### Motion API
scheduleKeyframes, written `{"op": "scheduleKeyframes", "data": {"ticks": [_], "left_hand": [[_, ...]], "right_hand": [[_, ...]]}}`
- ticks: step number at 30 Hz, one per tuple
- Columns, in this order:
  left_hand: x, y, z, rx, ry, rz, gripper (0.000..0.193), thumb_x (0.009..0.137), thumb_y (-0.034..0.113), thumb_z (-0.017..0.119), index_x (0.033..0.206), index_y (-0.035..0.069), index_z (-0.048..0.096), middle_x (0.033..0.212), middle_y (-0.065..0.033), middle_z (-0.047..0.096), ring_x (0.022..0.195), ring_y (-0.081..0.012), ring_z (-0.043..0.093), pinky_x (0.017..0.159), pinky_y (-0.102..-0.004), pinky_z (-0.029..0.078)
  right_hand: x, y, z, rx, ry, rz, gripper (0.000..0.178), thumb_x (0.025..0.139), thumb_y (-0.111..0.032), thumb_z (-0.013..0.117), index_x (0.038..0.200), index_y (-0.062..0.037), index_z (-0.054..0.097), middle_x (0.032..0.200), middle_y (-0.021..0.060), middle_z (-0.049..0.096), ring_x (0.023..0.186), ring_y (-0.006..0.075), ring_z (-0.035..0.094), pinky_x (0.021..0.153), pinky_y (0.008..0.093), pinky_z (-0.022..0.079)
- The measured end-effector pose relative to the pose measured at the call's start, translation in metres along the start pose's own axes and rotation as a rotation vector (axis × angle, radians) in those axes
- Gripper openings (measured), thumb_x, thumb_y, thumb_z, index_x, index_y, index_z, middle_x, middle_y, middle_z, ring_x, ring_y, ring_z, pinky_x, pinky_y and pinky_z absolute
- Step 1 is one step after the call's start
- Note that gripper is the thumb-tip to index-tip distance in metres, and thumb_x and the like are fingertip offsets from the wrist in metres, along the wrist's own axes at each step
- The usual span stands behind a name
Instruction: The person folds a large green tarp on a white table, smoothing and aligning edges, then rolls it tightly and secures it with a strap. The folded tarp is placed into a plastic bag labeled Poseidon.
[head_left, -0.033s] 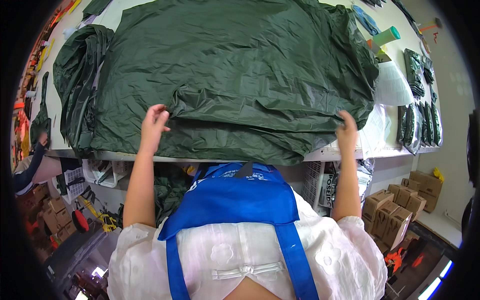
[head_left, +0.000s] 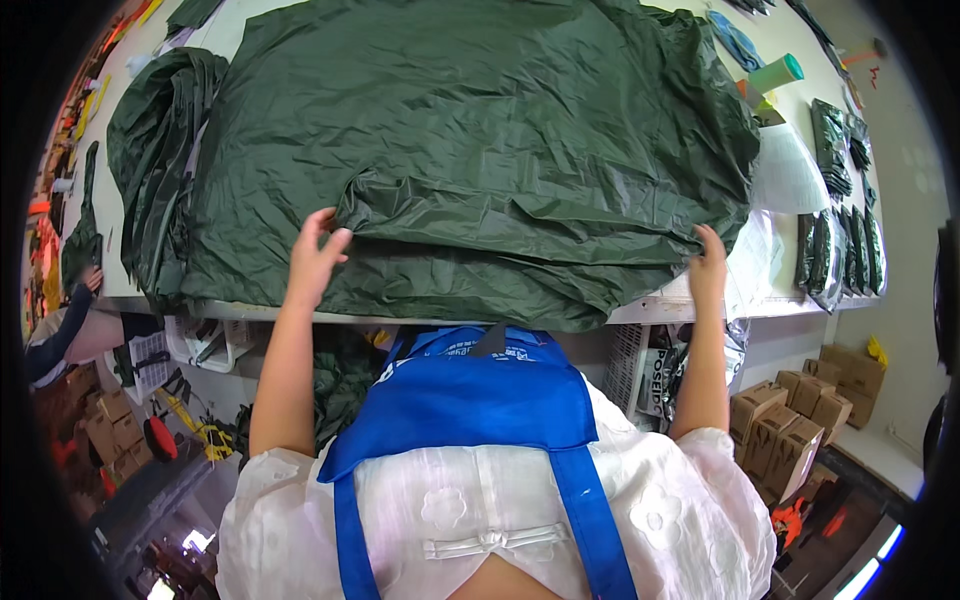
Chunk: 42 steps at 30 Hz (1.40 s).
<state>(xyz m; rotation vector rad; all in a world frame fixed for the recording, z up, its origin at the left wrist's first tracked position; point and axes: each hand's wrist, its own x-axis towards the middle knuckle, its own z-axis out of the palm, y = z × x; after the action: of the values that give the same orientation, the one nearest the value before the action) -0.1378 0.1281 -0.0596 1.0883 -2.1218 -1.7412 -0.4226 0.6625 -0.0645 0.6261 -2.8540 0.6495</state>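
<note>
A large sheet of dark green, shiny, thin fabric [head_left: 470, 110] is spread in wrinkled layers over the table. Near its front edge, a loose fold [head_left: 520, 225] runs crosswise between my hands. My left hand [head_left: 317, 262] is at the fold's left end, thumb and fingers apart, with nothing seen between them. At the right end, my right hand [head_left: 708, 265] has its fingertips against the fabric's edge, slightly bent, with a gap to the thumb. Whether the fingertips press on the cloth is hard to see.
Bunched green fabric [head_left: 160, 170] lies at the left. On the right are papers [head_left: 790, 175], a green-ended roll [head_left: 775, 73] and several packed dark bundles [head_left: 830, 255]. Baskets [head_left: 205, 342] sit under the table, cartons [head_left: 785, 430] at lower right. Another person's hand [head_left: 92, 278] shows far left.
My left hand has shifted slightly right and down, its fingers spread more. My right hand has moved a little to the right. The fabric looks the same.
</note>
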Motion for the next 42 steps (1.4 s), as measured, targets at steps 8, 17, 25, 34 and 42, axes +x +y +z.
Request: {"op": "scheduleKeyframes", "data": {"ticks": [8, 17, 25, 34, 42], "left_hand": [[0.010, 0.000, -0.012, 0.223, 0.071, 0.096, 0.043, 0.093, 0.034, 0.057, 0.110, -0.005, 0.061, 0.101, -0.0156, 0.067, 0.092, -0.0234, 0.062, 0.089, -0.0318, 0.044], [-0.003, 0.001, -0.067, 0.159, 0.155, -0.321, 0.049, 0.094, 0.046, 0.049, 0.098, 0.000, 0.068, 0.078, -0.0033, 0.064, 0.067, -0.0131, 0.055, 0.062, -0.0278, 0.043], [0.045, 0.006, -0.042, 0.042, -0.149, -0.433, 0.029, 0.087, 0.026, 0.062, 0.096, -0.002, 0.066, 0.089, -0.0070, 0.068, 0.078, -0.0171, 0.063, 0.071, -0.0313, 0.050], [0.048, 0.001, -0.046, -0.712, -0.214, -0.412, 0.063, 0.093, 0.053, 0.045, 0.123, -0.002, 0.052, 0.119, -0.0142, 0.059, 0.111, -0.0254, 0.055, 0.099, -0.0384, 0.040], [-0.010, -0.034, -0.024, -0.104, -0.062, 0.051, 0.037, 0.095, 0.013, 0.053, 0.128, -0.002, 0.049, 0.122, -0.0022, 0.056, 0.110, -0.0125, 0.049, 0.100, -0.0269, 0.035]], "right_hand": [[0.037, 0.079, -0.025, -0.121, -0.402, 0.119, 0.020, 0.092, -0.023, 0.055, 0.096, -0.0038, 0.057, 0.087, 0.0174, 0.062, 0.082, 0.0365, 0.060, 0.072, 0.0407, 0.047], [0.061, 0.029, 0.015, -0.155, 0.001, -0.027, 0.016, 0.089, -0.021, 0.058, 0.099, -0.0081, 0.059, 0.095, 0.0120, 0.062, 0.087, 0.0360, 0.060, 0.071, 0.0420, 0.049], [-0.047, -0.137, 0.018, 0.069, -0.494, -0.416, 0.029, 0.069, -0.017, 0.071, 0.096, -0.0096, 0.063, 0.078, 0.0076, 0.060, 0.076, 0.0275, 0.062, 0.068, 0.0384, 0.050], [-0.054, -0.113, 0.003, 0.344, -0.866, -0.219, 0.026, 0.076, -0.016, 0.068, 0.100, -0.0091, 0.067, 0.088, 0.0122, 0.064, 0.080, 0.0294, 0.063, 0.070, 0.0381, 0.051], [0.022, 0.055, -0.010, -0.109, -0.152, 0.147, 0.037, 0.081, -0.004, 0.050, 0.116, -0.0106, 0.058, 0.119, 0.0129, 0.058, 0.104, 0.0343, 0.058, 0.088, 0.0388, 0.047]]}}
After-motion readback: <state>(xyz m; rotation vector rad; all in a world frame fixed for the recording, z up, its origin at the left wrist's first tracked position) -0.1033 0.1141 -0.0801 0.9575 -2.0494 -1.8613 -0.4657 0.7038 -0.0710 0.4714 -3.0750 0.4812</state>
